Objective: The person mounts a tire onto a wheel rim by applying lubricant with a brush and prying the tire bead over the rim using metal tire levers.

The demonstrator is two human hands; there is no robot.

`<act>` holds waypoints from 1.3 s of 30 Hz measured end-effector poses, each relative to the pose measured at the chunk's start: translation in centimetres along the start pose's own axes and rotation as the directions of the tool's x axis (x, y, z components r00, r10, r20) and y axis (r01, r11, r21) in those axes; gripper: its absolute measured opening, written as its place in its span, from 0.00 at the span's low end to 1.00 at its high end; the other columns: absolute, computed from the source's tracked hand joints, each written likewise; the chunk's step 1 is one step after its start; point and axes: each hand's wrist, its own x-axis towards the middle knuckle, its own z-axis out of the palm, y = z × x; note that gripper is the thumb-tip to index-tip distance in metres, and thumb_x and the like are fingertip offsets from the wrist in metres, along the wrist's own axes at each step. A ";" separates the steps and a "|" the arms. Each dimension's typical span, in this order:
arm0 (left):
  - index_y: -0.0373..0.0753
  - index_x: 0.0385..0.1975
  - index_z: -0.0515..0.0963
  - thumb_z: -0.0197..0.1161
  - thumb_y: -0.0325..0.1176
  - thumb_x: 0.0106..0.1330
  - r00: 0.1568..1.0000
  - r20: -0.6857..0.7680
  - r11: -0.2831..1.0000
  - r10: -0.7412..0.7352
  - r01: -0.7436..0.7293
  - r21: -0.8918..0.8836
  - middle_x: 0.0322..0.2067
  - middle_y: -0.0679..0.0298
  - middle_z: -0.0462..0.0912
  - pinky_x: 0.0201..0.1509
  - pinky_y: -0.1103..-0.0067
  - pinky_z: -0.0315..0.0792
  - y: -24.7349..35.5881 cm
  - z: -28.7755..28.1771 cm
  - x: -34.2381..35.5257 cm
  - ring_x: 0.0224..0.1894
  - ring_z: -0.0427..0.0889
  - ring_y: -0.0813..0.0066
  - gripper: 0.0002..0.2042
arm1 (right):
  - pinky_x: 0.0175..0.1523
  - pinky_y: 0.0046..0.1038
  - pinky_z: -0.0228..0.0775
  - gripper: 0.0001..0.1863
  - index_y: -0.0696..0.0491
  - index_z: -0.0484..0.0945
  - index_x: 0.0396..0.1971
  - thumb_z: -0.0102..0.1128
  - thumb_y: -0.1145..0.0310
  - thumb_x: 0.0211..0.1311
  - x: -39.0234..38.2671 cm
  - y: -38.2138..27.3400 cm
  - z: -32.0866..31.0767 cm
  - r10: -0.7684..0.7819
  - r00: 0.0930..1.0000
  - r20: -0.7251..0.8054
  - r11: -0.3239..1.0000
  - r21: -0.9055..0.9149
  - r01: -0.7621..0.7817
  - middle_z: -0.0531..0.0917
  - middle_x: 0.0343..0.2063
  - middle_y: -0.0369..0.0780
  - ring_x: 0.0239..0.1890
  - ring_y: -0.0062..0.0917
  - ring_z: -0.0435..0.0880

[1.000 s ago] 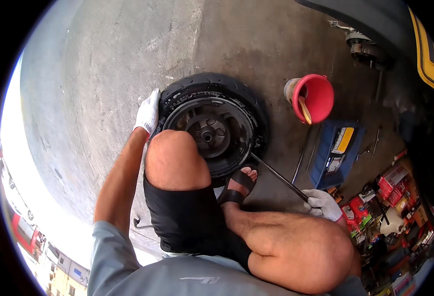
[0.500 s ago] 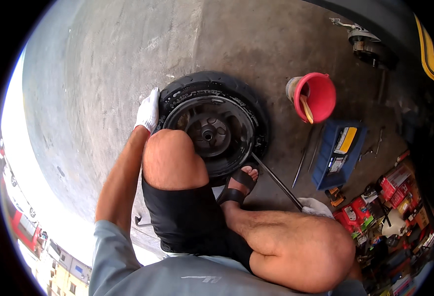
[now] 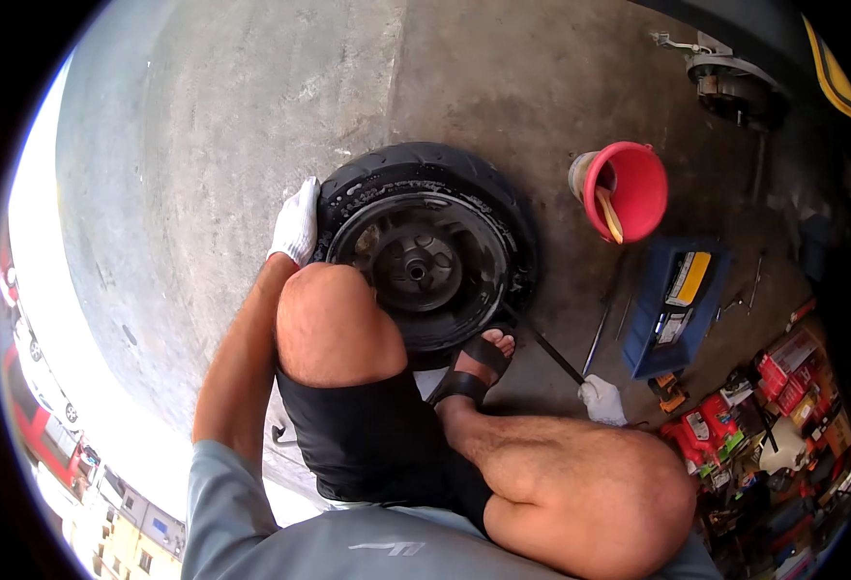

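Note:
A black scooter wheel [image 3: 437, 275] with a wet, soapy tyre [image 3: 450, 159] lies flat on the floor before me. My left hand [image 3: 297, 224], in a white knit glove, is pressed along the tyre's left edge, holding it; its fingertips are partly out of sight. In my right hand [image 3: 601, 400], also gloved and beyond my right knee, is the handle end of a tyre lever [image 3: 553, 356]. The lever's far end reaches the gap between rim and tyre at the lower right. My sandalled foot [image 3: 482, 362] rests against the wheel's near side.
Right of the wheel stand a red bucket [image 3: 643, 191] with a brush [image 3: 609, 215] and a blue tray [image 3: 653, 358]. Long metal bars [image 3: 600, 333] lie by the tray. Mixed tools and boxes [image 3: 783, 406] crowd the lower right; a dark vehicle part [image 3: 735, 87] sits at the upper right.
My right hand has come up and slightly left with the lever's handle, showing more from behind my leg. The left hand stays on the tyre. The whole view has shifted a little.

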 end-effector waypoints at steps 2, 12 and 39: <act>0.27 0.51 0.76 0.39 0.53 0.76 1.000 -0.022 1.000 0.021 -0.021 0.009 0.52 0.38 0.78 0.65 0.66 0.61 -0.4 -0.7 -0.7 0.60 0.73 0.42 0.31 | 0.31 0.36 0.67 0.14 0.59 0.75 0.25 0.50 0.67 0.67 -3.4 -5.9 1.1 0.051 0.998 -0.035 0.979 0.201 -0.043 0.74 0.18 0.48 0.23 0.32 0.76; 0.28 0.48 0.77 0.37 0.50 0.77 0.999 -0.014 0.994 0.046 -0.045 0.096 0.51 0.38 0.79 0.61 0.63 0.66 -1.4 -0.2 0.7 0.56 0.75 0.41 0.29 | 0.33 0.43 0.66 0.15 0.58 0.75 0.26 0.50 0.64 0.69 -0.7 -3.2 4.2 0.029 0.997 -0.069 0.998 0.066 -0.024 0.76 0.21 0.51 0.28 0.42 0.76; 0.31 0.40 0.80 0.36 0.48 0.77 0.972 -0.122 0.959 0.199 -0.168 0.229 0.43 0.38 0.81 0.60 0.58 0.66 -1.7 0.3 0.5 0.51 0.76 0.37 0.28 | 0.34 0.52 0.65 0.14 0.56 0.75 0.28 0.53 0.61 0.69 -7.2 -7.7 -1.1 0.188 0.972 -0.144 0.967 -0.145 -0.208 0.77 0.22 0.55 0.30 0.57 0.76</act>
